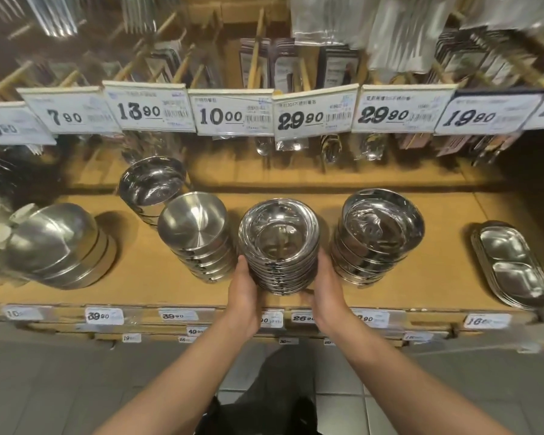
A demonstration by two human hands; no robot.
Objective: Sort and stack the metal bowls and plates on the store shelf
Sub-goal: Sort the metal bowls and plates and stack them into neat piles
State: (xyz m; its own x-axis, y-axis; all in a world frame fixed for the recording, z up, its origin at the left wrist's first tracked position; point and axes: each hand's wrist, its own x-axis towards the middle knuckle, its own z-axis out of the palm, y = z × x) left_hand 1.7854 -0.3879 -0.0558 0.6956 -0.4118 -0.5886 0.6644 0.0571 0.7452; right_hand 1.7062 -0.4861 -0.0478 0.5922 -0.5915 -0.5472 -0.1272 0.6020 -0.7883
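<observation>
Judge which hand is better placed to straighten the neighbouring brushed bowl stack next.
Left. The left hand holds the middle plate stack's left side, right beside the brushed bowl stack; the right hand sits on the far side.

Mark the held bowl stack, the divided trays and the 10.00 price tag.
held bowl stack (278, 243), head view, inside of top bowl
divided trays (512, 266), head view, top tray's middle
10.00 price tag (231, 113), head view, card face
</observation>
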